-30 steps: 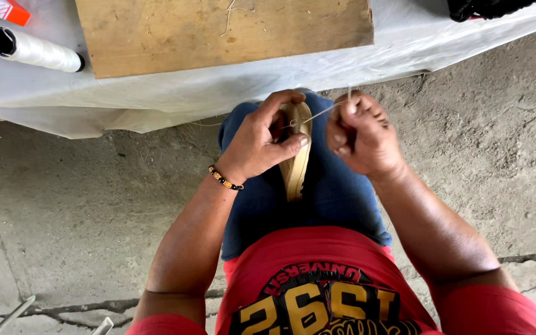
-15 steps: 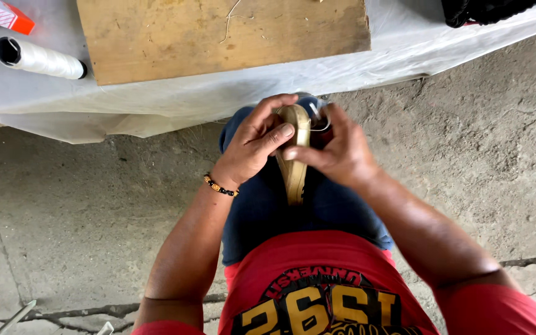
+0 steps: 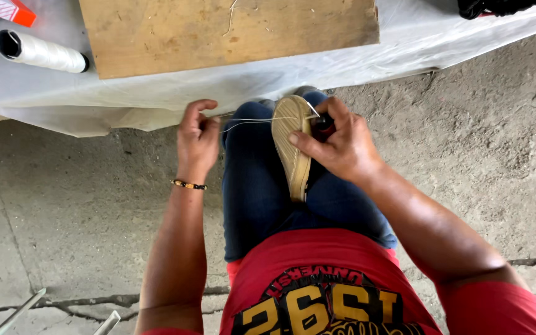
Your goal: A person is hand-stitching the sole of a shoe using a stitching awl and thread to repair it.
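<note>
Currently, by the bench: seated, knees together, stitching along the edge of a tan shoe sole
Left hand: drawn out to the side, fingers curled tight together on a pale thread that runs taut across to the sole
Right hand: fingers clamped round the toe end of the sole, thumb pressed on its flat face; a thin metal needle or awl showing just above the knuckles, with a dark handle half hidden in the grip
Sole: standing on edge on the lap, wedged between blue-jeaned thighs, toe pointing toward the bench
Thread: straight and tight between left hand and sole, no slack visible
Doing it well: best pulled level and steady, in line with the stitch hole, so as not to tear the sole's edge; firm thumb pressure and tight knees to stop the sole twisting; needle point kept clear of the holding thumb
Bench: draped in white plastic sheet, carrying a bare wooden board and a spool of white thread lying on its side, well apart from the hands
Floor: rough grey concrete, cracked near the lower edge of the view
</note>
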